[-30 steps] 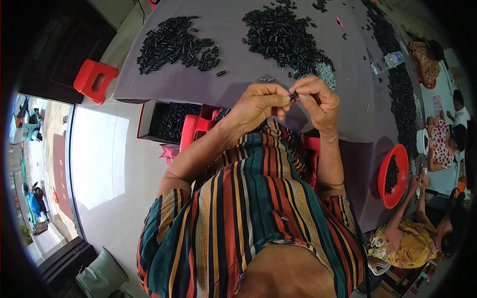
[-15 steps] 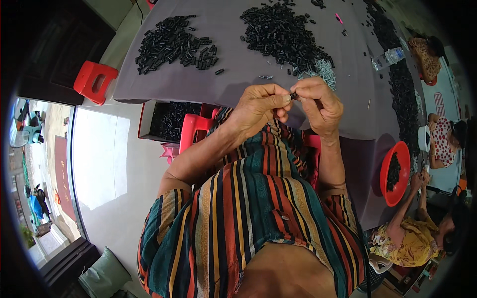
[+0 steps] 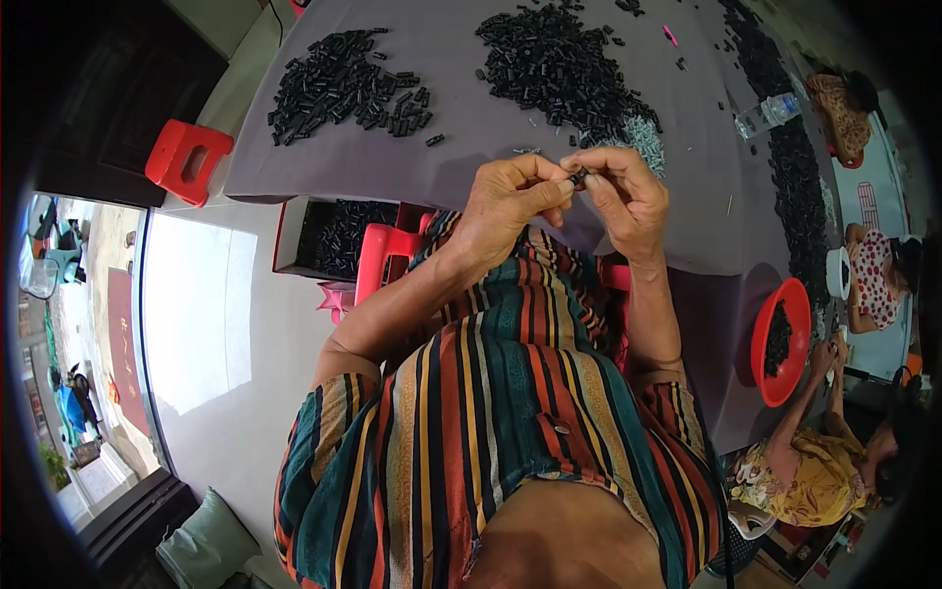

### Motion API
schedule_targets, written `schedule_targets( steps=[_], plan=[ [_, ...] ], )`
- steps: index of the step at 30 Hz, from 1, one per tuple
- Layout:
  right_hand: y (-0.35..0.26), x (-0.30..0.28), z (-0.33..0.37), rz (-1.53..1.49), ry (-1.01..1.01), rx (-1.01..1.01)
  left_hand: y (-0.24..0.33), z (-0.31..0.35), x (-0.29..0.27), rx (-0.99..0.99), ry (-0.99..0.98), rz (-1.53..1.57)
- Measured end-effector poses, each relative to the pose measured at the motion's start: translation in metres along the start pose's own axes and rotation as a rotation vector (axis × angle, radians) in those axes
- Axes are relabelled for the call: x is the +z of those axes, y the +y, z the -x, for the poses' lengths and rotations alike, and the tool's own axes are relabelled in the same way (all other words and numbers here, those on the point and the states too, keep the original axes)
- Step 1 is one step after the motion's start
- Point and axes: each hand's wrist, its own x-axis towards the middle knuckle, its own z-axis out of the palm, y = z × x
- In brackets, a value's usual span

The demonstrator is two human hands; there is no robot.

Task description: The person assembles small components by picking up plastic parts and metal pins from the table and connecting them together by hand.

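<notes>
Fingertips of the left hand (image 3: 497, 211) and right hand (image 3: 636, 203) close together on a small, short black piece (image 3: 579, 178), its finer detail too small to make out, held at the near edge of a grey-covered table (image 3: 446, 74), with a black heap (image 3: 554, 74) and pale metallic bits (image 3: 645, 144) lying beyond.

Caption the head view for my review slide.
Left hand and right hand pinch a small black piece near a heap of black parts.
</notes>
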Motion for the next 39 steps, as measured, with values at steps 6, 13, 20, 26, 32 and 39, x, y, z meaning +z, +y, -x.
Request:
schedule_targets(
  steps=[6,13,20,26,32,39],
  plan=[
    [-0.005,-0.001,-0.001,0.037,0.056,-0.001,0.004,0.000,0.001,0.066,0.053,-0.097],
    [-0.003,-0.006,0.000,0.138,0.005,-0.003,0.001,0.000,0.001,0.072,0.102,-0.236],
    [-0.005,-0.007,-0.002,0.236,-0.015,-0.003,0.001,-0.001,0.004,0.049,0.103,-0.279],
    [-0.011,0.003,-0.008,0.744,-0.128,-0.260,-0.007,-0.008,-0.008,0.064,0.113,-0.184],
    [0.007,0.016,0.004,0.995,-0.115,-0.277,-0.009,-0.011,-0.014,0.000,0.103,-0.161],
    [0.031,0.031,0.014,0.867,-0.045,-0.177,-0.011,-0.016,-0.025,-0.020,0.155,-0.315]
  ],
)
